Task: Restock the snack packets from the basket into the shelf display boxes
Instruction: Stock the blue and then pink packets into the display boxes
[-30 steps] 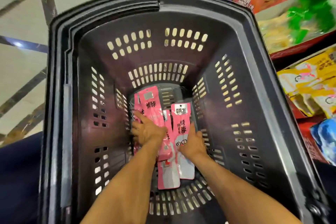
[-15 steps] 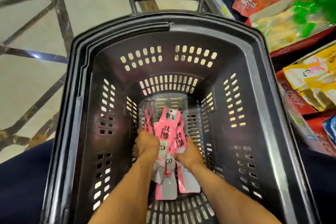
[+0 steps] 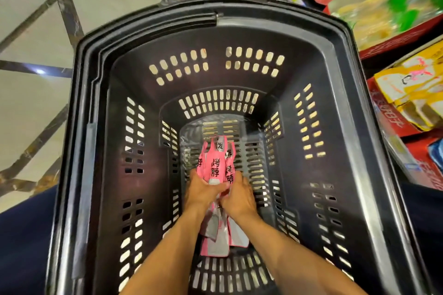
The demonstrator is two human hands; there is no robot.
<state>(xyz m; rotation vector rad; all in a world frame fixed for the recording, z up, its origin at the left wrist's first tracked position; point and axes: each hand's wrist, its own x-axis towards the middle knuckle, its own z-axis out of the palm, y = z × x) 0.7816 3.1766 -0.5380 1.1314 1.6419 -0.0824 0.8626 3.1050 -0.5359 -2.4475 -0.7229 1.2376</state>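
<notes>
Left hand (image 3: 203, 193) and right hand (image 3: 238, 196) curl around pink packets (image 3: 217, 165) in basket (image 3: 335, 127); loose ends below fingers could slip free.

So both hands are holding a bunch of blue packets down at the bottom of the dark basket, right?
Not quite: the packets are pink, not blue. The head view shows the left hand and right hand holding them together at the bottom of the dark basket.
</notes>
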